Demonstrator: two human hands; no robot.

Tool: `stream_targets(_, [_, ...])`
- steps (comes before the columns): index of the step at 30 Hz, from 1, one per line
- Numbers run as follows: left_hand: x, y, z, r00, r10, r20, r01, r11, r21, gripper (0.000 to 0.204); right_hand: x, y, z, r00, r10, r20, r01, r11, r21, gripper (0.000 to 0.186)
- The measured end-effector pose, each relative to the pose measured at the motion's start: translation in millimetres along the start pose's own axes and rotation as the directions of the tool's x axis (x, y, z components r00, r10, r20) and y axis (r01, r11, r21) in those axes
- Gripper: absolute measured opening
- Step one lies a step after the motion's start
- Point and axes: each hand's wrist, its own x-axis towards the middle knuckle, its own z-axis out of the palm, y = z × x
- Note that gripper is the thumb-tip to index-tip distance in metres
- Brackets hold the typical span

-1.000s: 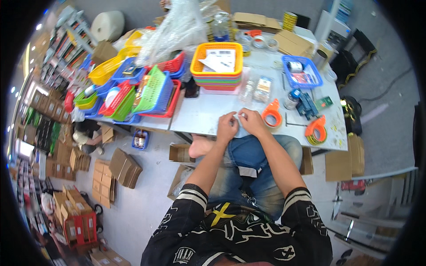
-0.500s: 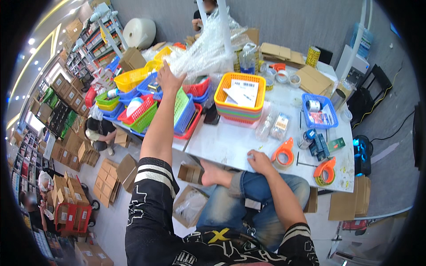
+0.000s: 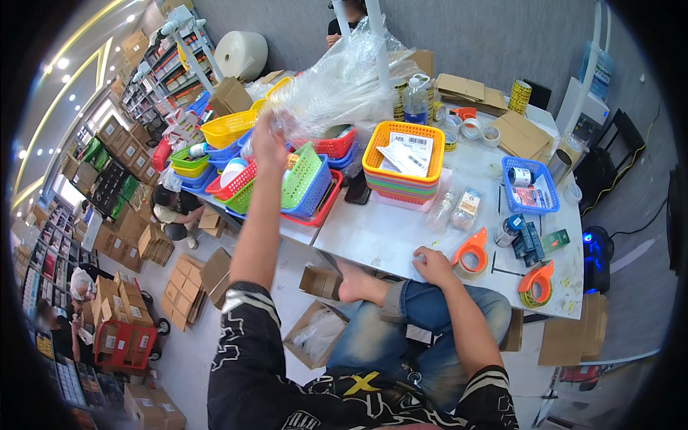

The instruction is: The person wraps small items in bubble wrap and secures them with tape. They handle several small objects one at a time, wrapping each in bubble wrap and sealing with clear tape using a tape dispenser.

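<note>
My left arm stretches far out over the stacked baskets. The left hand (image 3: 269,142) is smeared by motion, so its fingers do not read clearly; it is over the coloured baskets, close to the crumpled bubble wrap (image 3: 337,89). Below it and to its right lie a green basket (image 3: 304,170) and a blue one under that. My right hand (image 3: 432,265) rests at the table's near edge with fingers curled in and nothing visible in them. An orange tape dispenser (image 3: 471,252) lies just right of it.
Stacked baskets topped by a yellow-orange one (image 3: 403,130) holding white labels stand mid-table. Right of them are wrapped goods (image 3: 467,208), a blue basket (image 3: 507,188) with bottles and a second tape dispenser (image 3: 536,284). An open carton (image 3: 315,333) sits on the floor. Other people are nearby.
The left hand, spread and clearer before, is now blurred and a little lower in the picture. The whole view has shifted slightly. My right hand stays at the table edge.
</note>
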Motion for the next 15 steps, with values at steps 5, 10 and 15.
stream_targets(5, [-216.8,-80.1,1.6,0.978,-0.165,0.131,0.159,0.986,0.058,0.024,14.4,6.4,3.5,0.973,-0.042,0.225,-0.138,0.679,0.721,0.064])
stream_targets(10, [-323.9,-154.5,-10.3,0.963,-0.252,0.094,0.228,0.951,0.208,0.021,-13.6,-45.1,-16.0,0.9,-0.39,0.195,-0.224,-0.031,0.974,0.079])
stream_targets(15, [-350.2,-162.5,-19.0,0.916,-0.258,0.308,0.042,0.824,0.565,0.019,-8.3,-58.4,-8.3,0.98,-0.159,0.116,-0.106,0.068,0.992,0.066])
